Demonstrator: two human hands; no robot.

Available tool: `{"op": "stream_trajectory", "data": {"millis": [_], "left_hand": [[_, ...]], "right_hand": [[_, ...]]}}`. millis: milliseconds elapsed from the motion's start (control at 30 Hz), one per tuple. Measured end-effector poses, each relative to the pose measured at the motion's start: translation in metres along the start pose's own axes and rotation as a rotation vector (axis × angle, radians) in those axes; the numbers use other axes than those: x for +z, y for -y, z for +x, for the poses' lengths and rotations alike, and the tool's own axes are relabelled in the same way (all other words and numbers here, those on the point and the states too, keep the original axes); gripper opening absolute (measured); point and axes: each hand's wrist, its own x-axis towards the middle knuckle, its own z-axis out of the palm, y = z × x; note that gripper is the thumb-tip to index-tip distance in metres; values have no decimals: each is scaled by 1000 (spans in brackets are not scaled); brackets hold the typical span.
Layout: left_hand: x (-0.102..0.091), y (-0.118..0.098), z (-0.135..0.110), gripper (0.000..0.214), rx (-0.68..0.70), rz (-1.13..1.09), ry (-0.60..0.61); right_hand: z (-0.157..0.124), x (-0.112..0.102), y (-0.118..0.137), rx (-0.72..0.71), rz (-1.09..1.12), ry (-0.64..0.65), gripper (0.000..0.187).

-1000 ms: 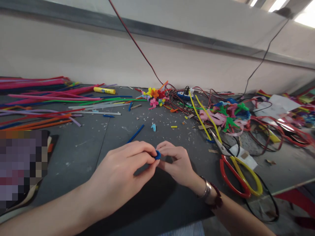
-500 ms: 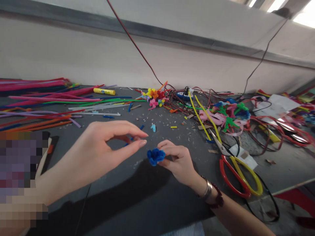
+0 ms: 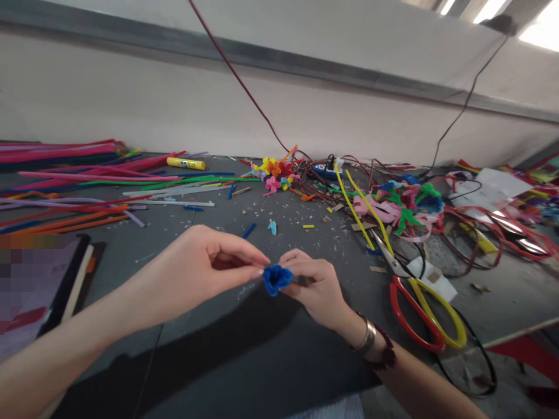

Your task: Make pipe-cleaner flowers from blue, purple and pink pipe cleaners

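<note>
A small blue pipe-cleaner flower (image 3: 277, 280), cupped and fuzzy, is held above the dark table (image 3: 244, 361). My right hand (image 3: 317, 285) pinches it from the right side, with a silver bracelet and a dark red band on that wrist. From the left, my left hand (image 3: 222, 265) closes thumb and forefinger on the flower's left edge. Just beyond the hands lie a light blue pipe-cleaner scrap (image 3: 272, 227) and a short blue piece (image 3: 249, 230).
Long pipe cleaners (image 3: 100, 177) spread over the back left beside a yellow glue stick (image 3: 186, 163). Small finished flowers (image 3: 275, 174) lie at the back middle. Scissors (image 3: 425, 314) with red and yellow handles rest on the right, near tangled cords and a colourful pile (image 3: 408, 203).
My left hand has moved right and down, from a gap beside the blue flower to its left edge, and its fingertips have closed there. My right hand stays in place.
</note>
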Motion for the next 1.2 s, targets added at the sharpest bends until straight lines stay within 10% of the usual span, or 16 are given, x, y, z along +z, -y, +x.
{"op": "stream_trajectory", "data": {"millis": [200,467,833,1200], "left_hand": [[-11,34,24,25,-187,523,-85],[7,75,36,18,-113,490,2],[-24,37,28,24,-15,133,214],[17,28,29,25,-68,-48,-78]], "right_hand": [[2,-1,-5,159,92,-63,10],[3,-2,-11,299,209,-131,10],[8,-3,-14,456,454,-280,11],[8,-2,-17,464,539,-254,10]]}}
